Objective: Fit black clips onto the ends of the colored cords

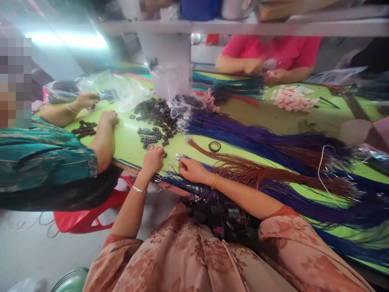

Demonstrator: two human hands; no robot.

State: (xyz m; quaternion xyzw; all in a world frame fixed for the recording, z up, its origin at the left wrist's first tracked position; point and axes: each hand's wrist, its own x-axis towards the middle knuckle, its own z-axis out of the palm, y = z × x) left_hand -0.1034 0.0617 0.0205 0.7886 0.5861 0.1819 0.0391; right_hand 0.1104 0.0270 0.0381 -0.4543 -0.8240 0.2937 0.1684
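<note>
My left hand [153, 160] is closed at the near edge of the green table, its fingertips pinching a small black connector housing [164, 155]. Just to the right, my right hand [192, 170] is curled shut over the ends of blue wires; what its fingers hold is hidden. Silver-tipped blue wires [173, 175] stick out between and below my hands. Grey and black connector housings [148, 136] lie beyond my left hand. A bundle of brown wires [231, 160] stretches to the right past my right hand.
A roll of black tape [214, 146] lies beyond the brown wires. Purple-blue wires [252, 132] cross the green table [123, 140]. Dark connectors [217, 211] fill my lap. Co-workers sit at left, in a teal sleeve [60, 146], and opposite, in a pink shirt [291, 52]. A shelf [212, 28] hangs above.
</note>
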